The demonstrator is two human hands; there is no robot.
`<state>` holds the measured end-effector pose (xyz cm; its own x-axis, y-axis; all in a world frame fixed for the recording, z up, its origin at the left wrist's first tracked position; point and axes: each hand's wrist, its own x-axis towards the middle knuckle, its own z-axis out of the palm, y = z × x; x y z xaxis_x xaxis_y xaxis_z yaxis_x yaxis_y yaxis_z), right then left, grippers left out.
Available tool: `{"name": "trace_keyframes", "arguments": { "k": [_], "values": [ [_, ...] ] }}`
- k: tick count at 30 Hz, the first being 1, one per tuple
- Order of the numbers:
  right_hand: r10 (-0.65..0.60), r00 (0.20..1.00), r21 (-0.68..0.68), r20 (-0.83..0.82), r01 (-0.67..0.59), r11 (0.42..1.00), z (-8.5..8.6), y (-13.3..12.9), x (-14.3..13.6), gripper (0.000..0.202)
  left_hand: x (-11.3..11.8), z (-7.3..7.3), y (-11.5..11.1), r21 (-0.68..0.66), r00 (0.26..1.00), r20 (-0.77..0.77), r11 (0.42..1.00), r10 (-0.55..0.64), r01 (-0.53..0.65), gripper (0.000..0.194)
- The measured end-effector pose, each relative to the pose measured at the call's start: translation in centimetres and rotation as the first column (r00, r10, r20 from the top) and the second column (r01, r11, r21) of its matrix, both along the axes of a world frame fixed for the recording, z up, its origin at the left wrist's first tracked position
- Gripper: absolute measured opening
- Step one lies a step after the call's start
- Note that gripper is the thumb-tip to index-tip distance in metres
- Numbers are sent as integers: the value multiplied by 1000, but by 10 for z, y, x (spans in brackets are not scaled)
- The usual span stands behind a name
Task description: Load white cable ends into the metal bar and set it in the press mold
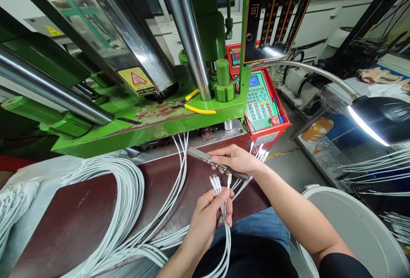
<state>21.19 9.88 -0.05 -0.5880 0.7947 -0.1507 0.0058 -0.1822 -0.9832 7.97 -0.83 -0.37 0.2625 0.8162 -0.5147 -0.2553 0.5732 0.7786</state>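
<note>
At the far left, a large coil of white cables (105, 201) lies on the dark brown table (80, 218), its loops spreading over the near edge. Several strands run from that coil up toward the green machine base (153, 120), which stands along the back of the table. On that base, just left of a polished steel column (188, 34), sits a yellow warning label (137, 80), and yellow-handled pliers (195, 105) lie at the foot of the column.

Near the middle, the left hand (208, 216) comes up from below, its grip clamped around a small bundle of white cables (224, 222) whose plug ends (217, 182) stand upright above the thumb and fingers. The cables trail down from the hand past the person's blue jeans (256, 226).

Just above and to the right, the right hand (238, 159) has its grip closed on a narrow metal bar (211, 162), held tilted with its free end pointing left over the table. More white plug ends (261, 153) fan out beyond that hand's knuckles; whether the hand holds them too cannot be told.

Behind the hands stands a red control panel (264, 105) with a green keypad. Further right, a gooseneck lamp (374, 118) shines, and a white bin (349, 226) sits beside the person's right forearm.
</note>
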Motion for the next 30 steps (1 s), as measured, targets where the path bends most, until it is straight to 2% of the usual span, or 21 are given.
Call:
{"name": "trace_keyframes", "arguments": {
  "k": [9,16,30],
  "values": [
    [20,1000,-16,-6,-20,1000,-2,0,0,38,1,0,1,-38,998,-34,998,52,-54,22],
    [17,1000,21,-11,-17,1000,-4,0,-1,37,-2,-1,4,-33,992,-67,993,108,-110,24],
    [36,999,78,30,-39,996,-4,-1,-4,38,-2,2,7,-33,995,-48,995,91,-93,22]
  ]
}}
